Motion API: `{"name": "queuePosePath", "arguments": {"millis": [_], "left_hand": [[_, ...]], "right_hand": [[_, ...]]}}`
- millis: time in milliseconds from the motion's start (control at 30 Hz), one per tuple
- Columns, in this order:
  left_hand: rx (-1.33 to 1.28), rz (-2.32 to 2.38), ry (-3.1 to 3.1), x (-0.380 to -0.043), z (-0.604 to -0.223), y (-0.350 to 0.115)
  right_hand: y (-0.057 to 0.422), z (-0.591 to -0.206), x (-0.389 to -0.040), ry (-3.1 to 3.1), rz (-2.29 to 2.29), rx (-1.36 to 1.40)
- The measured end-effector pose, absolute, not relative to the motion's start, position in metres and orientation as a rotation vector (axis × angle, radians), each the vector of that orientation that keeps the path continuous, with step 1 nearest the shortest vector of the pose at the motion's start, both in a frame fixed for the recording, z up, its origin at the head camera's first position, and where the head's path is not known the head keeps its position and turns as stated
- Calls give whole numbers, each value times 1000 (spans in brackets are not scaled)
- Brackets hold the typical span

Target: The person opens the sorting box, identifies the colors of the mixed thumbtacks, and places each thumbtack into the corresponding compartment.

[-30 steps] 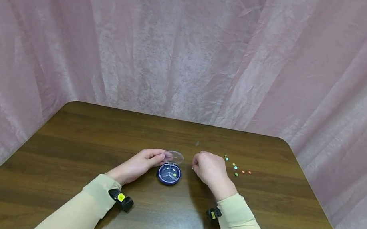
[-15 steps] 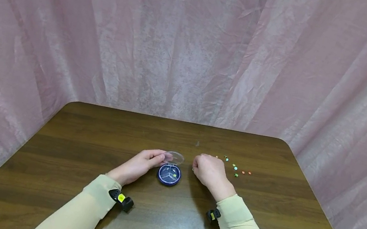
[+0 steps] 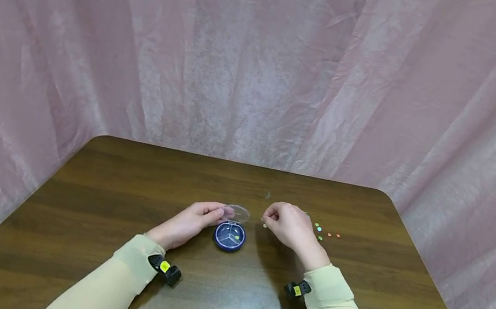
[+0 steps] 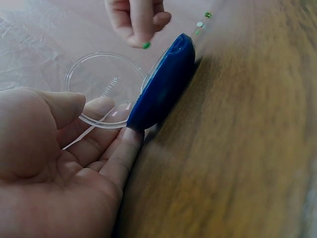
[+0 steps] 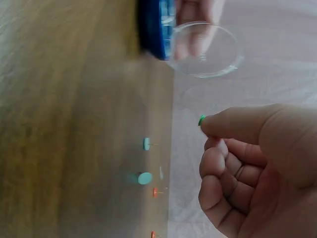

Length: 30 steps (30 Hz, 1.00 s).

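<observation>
A round blue case (image 3: 228, 246) with three compartments stands on the table, its clear lid (image 3: 240, 213) raised. One yellow-green thumbtack (image 3: 237, 237) lies in its right compartment. My left hand (image 3: 191, 220) holds the lid between thumb and fingers, and other fingers touch the case's blue side (image 4: 163, 89). To the right of the case, my right hand (image 3: 291, 227) pinches a green thumbtack (image 5: 202, 120) between thumb and forefinger, above the table. Its other fingers are curled in. A small pale speck (image 3: 265, 226) shows just below those fingertips in the head view.
Several thumbtacks lie right of my right hand: a light blue one (image 3: 319, 229), a green one (image 3: 320, 238) and orange ones (image 3: 329, 235) among them. The right wrist view shows their pins, as on the orange thumbtack (image 5: 155, 192). A pink curtain (image 3: 262, 69) hangs behind the wooden table (image 3: 127, 172).
My right hand has risen from the tabletop and turned slightly, so its pinching fingertips now show. The left hand, lid and case have stayed in place.
</observation>
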State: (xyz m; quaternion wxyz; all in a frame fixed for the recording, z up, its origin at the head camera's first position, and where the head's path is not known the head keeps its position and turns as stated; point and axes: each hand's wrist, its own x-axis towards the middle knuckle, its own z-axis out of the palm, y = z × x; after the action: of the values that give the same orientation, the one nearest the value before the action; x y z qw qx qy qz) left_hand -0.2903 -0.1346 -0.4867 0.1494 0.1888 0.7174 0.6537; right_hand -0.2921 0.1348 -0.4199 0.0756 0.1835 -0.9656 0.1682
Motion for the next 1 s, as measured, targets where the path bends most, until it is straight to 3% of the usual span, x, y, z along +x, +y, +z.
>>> {"name": "queuePosePath", "arguments": {"millis": [167,567,767,1000], "left_hand": [[557,1881,2069,-289,-484,-136],[547,1926,2054,-288,-486,-136],[532,1909,2064,-288,-485,-137],[518,1889,2064,-290,-486,-138]], "right_hand": [[137,-412,-290,-2900,877,578],[125,-397,-280,-2439,2384,564],[115,-394,-271,-2215,2765,602],[108,-388,-262,-1930,3075,842]]}}
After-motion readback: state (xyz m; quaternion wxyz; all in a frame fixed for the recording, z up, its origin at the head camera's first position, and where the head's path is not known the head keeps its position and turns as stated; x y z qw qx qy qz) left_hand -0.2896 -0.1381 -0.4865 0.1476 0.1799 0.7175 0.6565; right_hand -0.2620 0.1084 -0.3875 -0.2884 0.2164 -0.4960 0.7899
